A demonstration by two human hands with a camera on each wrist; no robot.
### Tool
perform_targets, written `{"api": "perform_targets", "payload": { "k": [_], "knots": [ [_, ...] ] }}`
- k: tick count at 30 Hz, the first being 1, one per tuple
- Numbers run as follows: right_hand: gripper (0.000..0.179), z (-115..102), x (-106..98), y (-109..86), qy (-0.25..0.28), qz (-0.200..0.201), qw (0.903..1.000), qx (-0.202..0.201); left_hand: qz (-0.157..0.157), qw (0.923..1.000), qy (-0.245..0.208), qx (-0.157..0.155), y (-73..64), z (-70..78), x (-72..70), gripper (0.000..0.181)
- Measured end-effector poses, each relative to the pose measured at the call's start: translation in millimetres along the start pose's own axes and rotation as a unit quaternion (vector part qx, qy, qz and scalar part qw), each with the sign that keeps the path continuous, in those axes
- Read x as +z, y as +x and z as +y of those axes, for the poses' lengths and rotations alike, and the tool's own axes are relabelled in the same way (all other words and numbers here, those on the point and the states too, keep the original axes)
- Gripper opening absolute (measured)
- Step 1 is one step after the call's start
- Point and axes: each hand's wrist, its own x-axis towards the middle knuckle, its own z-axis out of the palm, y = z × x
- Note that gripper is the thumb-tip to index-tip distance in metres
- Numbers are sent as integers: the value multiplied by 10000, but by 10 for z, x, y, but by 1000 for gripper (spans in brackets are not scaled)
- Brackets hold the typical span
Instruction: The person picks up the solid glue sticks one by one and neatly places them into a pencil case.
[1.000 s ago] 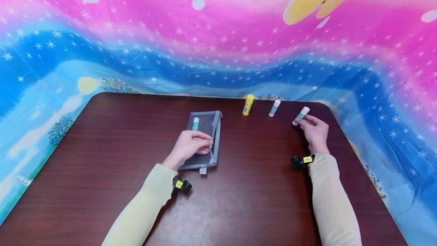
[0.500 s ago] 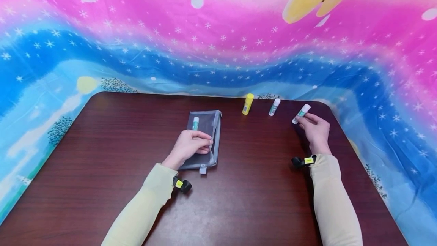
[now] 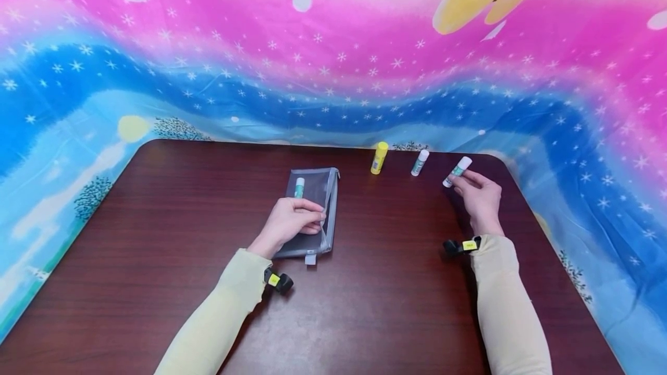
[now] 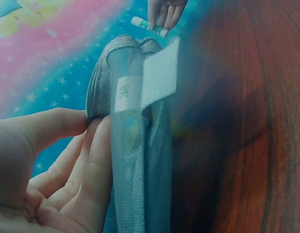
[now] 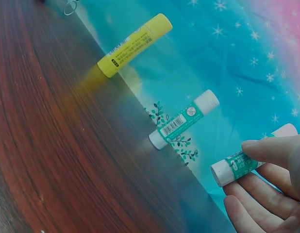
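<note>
My left hand (image 3: 292,221) pinches the open zipped edge of a grey mesh pouch (image 3: 307,243) that lies on the table. In the left wrist view, thumb and fingers hold the rim of the pouch (image 4: 128,165). A green-and-white glue stick (image 3: 299,187) shows at the pouch, partly hidden by the left hand. At the right, my right hand (image 3: 480,198) holds a tilted green-and-white glue stick (image 3: 457,172), raised off the table in the right wrist view. To its left stand another green-and-white glue stick (image 5: 184,121) and a yellow glue stick (image 5: 135,46), both upright.
The dark wooden table (image 3: 365,317) has its far edge just behind the standing glue sticks. A colourful printed cloth (image 3: 333,62) hangs around the back and sides. A small fabric tag (image 3: 310,259) sticks out from the pouch's near end.
My right hand has tilted the glue stick further and brought it slightly up and to the left. The left hand and the pouch have stayed in place.
</note>
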Motion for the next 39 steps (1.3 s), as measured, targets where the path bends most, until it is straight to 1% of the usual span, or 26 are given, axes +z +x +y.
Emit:
{"api": "perform_targets", "payload": {
  "k": [5,16,22,29,32,39],
  "knots": [
    [55,-6,24,-11,150,-8,9999,-65,13,10000,11,11,2,-8,2,19],
    [54,-36,42,-56,71,-63,9997,-213,5,10000,-84,21,1,-11,10,18],
    [54,-59,65,-74,165,-94,9993,-335,-1,10000,-70,32,0,-11,12,19],
    [52,-114,121,-117,56,-90,9987,-490,-6,10000,-54,3,2,-13,8,19],
    [52,-139,144,-142,146,-123,9983,-547,-3,10000,-55,-13,3,-12,9,18],
    [49,-179,193,-197,386,-207,9963,-745,-91,9999,-112,91,-9,9,20,20]
  ]
}}
